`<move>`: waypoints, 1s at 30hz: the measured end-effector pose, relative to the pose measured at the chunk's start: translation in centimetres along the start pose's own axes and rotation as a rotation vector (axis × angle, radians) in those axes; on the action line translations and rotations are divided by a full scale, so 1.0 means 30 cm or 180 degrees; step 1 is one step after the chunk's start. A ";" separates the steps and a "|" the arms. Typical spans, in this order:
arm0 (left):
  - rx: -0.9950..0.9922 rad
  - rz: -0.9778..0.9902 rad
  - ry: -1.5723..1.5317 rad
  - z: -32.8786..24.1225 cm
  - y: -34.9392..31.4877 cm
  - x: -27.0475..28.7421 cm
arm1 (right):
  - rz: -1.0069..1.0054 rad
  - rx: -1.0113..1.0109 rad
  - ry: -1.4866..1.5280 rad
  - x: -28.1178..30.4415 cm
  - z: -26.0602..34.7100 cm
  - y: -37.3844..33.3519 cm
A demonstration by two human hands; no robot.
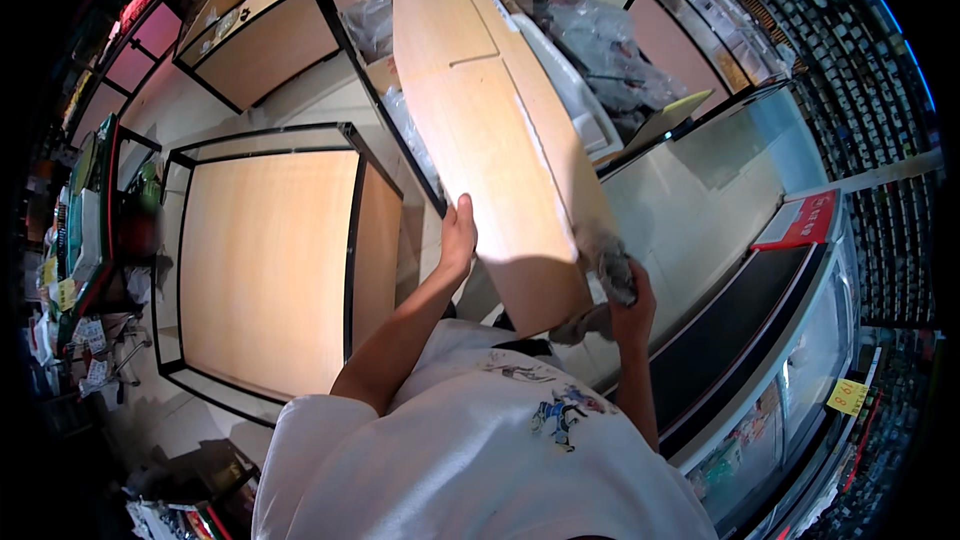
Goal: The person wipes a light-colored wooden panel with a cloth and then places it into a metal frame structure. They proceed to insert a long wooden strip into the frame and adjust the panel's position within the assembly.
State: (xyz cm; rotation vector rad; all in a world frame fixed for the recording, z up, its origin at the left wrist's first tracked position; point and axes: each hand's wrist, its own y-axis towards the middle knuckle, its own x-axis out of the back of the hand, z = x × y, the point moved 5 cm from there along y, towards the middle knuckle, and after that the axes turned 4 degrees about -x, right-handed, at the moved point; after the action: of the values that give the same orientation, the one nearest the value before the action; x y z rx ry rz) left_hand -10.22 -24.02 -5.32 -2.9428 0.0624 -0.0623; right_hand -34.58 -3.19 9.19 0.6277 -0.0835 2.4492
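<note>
A long light-wood board unit (490,150) stretches away from me, with dark seams in its top and a whitish line along its right side. My left hand (459,238) grips its left edge near the close end, thumb up and the other fingers mostly hidden. At the right near corner my right hand (632,308) is closed around a crumpled grey rag (612,270). The rag touches the unit's right side, and more grey cloth hangs below near its bottom edge.
To the left stands a black-framed wooden table (270,260). Clear plastic wrapping (610,45) is heaped beyond the unit on the right. A glass-fronted case (770,400) with a dark top stands at my right, and a red-and-white box (800,220) rests at its far end.
</note>
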 end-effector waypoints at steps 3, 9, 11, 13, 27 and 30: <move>0.0712 0.0655 -0.0440 -0.082 -0.039 0.010 | 0.0654 0.1156 -0.0875 -0.141 0.155 0.017; 0.1145 0.1620 -0.2115 -0.058 -0.054 0.022 | 0.1404 0.2417 -0.1929 -0.506 0.188 0.105; 0.1279 0.1403 -0.2113 -0.102 -0.079 0.004 | 0.1182 0.2355 -0.1973 -0.576 0.203 0.278; 0.1251 0.1457 -0.2078 -0.077 -0.063 -0.006 | 0.0928 0.2276 -0.1976 -0.635 0.214 0.450; 0.1241 0.0860 -0.1612 -0.059 0.017 0.055 | 0.2048 0.2045 -0.1149 -0.284 0.140 -0.026; 0.1112 0.0332 -0.1138 -0.014 0.063 0.123 | 0.2292 0.0322 -0.1329 -0.020 0.039 0.011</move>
State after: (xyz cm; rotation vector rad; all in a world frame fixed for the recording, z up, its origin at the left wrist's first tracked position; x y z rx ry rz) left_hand -6.62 -26.13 -5.15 -2.5522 0.1362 0.4226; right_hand -33.85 -4.00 9.98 1.3353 -0.4173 2.9590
